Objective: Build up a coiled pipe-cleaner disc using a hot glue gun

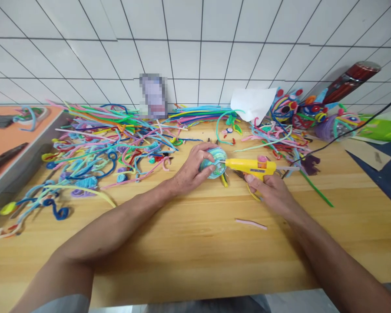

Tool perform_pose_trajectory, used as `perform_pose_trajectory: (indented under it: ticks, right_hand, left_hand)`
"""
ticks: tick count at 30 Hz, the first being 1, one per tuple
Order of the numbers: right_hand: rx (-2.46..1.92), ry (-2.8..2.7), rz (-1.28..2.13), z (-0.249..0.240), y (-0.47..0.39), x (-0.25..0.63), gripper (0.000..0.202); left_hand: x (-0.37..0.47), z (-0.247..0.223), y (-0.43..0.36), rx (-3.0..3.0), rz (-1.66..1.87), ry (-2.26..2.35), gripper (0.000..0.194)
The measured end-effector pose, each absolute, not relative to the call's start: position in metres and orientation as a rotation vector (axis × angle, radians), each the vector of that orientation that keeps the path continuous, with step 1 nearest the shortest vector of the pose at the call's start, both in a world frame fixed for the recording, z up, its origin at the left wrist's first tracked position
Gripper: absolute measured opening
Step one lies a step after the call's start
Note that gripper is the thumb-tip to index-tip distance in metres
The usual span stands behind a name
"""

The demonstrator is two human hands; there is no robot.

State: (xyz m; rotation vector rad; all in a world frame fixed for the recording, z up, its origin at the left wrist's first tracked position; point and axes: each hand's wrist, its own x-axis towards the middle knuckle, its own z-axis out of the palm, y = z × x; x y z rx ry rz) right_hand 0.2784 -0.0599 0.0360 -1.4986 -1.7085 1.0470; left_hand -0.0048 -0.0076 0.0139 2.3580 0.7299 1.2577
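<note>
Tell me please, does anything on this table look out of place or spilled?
One short pink strip lies alone on the tabletop, nearer the person than the yellow glue gun, apart from the tangled heap of coloured stems at left. It seems stray; no spilled liquid shows.

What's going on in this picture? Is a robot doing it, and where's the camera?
There's no robot here, just a person. The camera sits on their head, looking forward and down, so you see roughly what they see. The left hand holds a round blue-green thing. The right hand holds a yellow glue gun pointed at it; I can't tell if the tip touches. On the wooden table lie lots of colourful fuzzy strips, many heaped on the left, and a short pink strip lies nearer the person.
</note>
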Motion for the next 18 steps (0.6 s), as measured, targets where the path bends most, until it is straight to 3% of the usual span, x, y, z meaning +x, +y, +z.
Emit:
perform_pose_trajectory:
  ticks: [18]
  right_hand:
    - [-1.485,-1.758,1.000,0.044,-0.063,0.275,0.055]
  left_hand:
    - [-0.004,0.014,-0.007,2.361,1.274,0.729,0.011]
